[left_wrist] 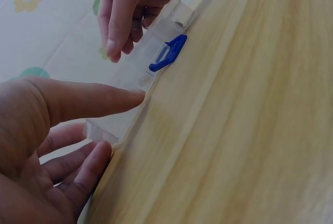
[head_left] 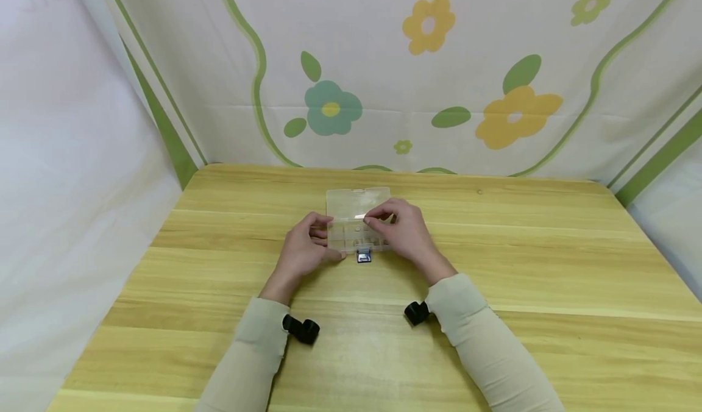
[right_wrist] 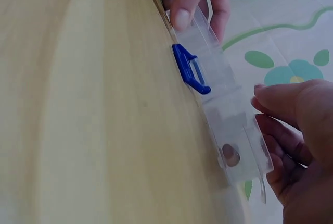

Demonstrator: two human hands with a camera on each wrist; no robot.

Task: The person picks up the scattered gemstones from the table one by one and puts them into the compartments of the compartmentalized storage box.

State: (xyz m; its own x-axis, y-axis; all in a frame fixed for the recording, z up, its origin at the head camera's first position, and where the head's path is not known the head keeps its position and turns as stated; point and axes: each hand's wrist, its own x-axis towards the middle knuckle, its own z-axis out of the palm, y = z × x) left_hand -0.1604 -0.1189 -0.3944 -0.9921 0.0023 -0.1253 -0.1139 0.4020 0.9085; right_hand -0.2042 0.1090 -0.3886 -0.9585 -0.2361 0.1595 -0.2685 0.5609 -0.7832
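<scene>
A clear plastic compartment box [head_left: 337, 232] lies on the table with its lid [head_left: 351, 202] raised at the back. A blue latch [right_wrist: 188, 70] sits on its front edge. My left hand [head_left: 303, 248] grips the box's left end, thumb along the front edge and fingers round the side. Over the right-hand compartments is my right hand [head_left: 403, 229], thumb and index fingertips close together; I cannot tell whether something small is between them. A small round coppery piece [right_wrist: 230, 154] shows through the right end of the box. Other tiny pieces lie in the middle compartments.
The box stands toward the back of a wood-grain table [head_left: 351, 333]. A tiny round thing [head_left: 479, 191] lies near the back edge at the right. A white flowered cloth [head_left: 384, 95] hangs behind the table. Black wrist cameras jut from both sleeves.
</scene>
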